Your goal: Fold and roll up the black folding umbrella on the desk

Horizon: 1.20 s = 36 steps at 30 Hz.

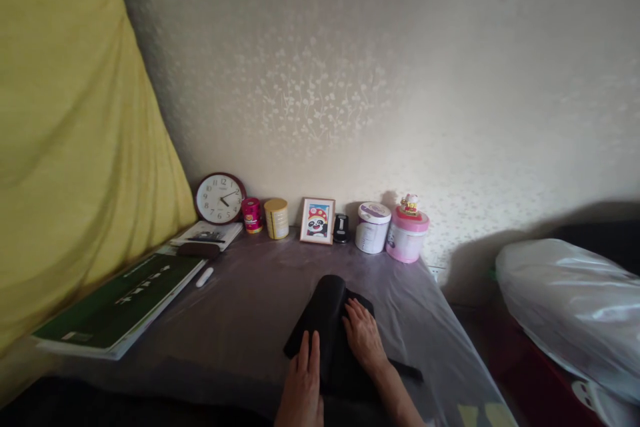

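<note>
A black, soft-looking folded item (327, 310) lies near the front of the table; its exact kind does not show. Its left side bulges like a roll, and a flatter part lies to the right. A narrow black strip (407, 371) sticks out beyond my right wrist. My left hand (304, 373) rests along the roll's near left side, fingers stretched out. On the flatter right part lies my right hand (364, 335), palm down with its fingers extended. Both hands touch the item, and neither is wrapped round it.
Along the wall stand a clock (221, 198), a pink can (253, 215), a yellow-lidded tin (277, 219), a framed panda picture (317, 221) and two tubs (373, 228). A green book (125, 300) and a white pen-like object (205, 277) lie left. A plastic-covered bulk (570, 307) is right.
</note>
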{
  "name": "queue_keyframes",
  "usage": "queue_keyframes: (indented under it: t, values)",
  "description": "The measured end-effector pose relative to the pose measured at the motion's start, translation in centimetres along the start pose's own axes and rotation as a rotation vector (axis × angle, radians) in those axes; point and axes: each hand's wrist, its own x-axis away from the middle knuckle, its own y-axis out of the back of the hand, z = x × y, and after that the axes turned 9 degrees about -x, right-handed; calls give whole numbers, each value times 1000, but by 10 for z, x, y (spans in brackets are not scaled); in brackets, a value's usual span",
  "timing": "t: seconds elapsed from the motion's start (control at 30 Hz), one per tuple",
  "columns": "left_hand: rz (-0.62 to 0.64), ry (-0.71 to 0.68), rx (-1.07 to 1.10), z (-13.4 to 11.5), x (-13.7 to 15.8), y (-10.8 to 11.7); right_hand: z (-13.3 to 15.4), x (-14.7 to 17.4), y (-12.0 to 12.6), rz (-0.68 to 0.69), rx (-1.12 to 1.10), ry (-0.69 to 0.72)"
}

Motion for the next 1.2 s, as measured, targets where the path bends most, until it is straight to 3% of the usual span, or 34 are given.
queue_keyframes:
  t: [0.13, 0.23, 0.33, 0.53, 0.97, 1.2]
  values:
    - [-25, -24, 36, 3, 1, -3, -30, 4, 10, -31, 98, -202]
    - [-30, -11, 77, 3, 2, -2, -48, 1, 25, -77, 14, -278]
    - [4, -1, 140, 3, 1, 3, -47, -3, 36, -73, -90, -362]
    - [41, 42, 247, 5, -4, 4, -32, -14, 43, 73, -111, -509]
    - [47, 12, 134, 4, -1, 1, -11, -20, 42, 47, -79, -593]
    - [78, 33, 52, -2, -3, -1, -19, -26, 41, -74, -279, -539]
